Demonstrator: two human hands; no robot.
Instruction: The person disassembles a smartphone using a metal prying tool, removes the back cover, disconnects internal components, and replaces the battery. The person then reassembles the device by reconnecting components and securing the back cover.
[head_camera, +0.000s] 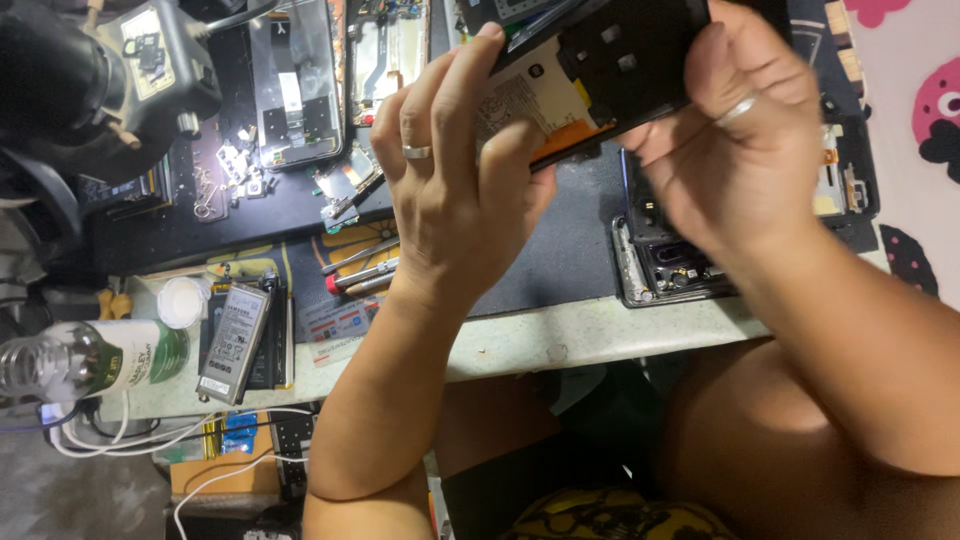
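Observation:
Both my hands hold an opened phone (600, 70) up over the dark work mat (560, 250). Its inner side faces me, with a pale battery and a black board cover showing. My left hand (455, 170), with a ring on one finger, grips the phone's left end, thumb on the lower edge. My right hand (745, 130), also ringed, wraps around the phone's right end from the front. The phone's far edge is hidden by my fingers.
A phone frame (665, 265) lies on the mat under my right wrist. Another dismantled phone (295, 85) and small parts (235, 170) lie at the back left. Tweezers (360, 270), a loose battery (232, 345), a clear bottle (85, 360) and white cables (130, 430) sit at the left.

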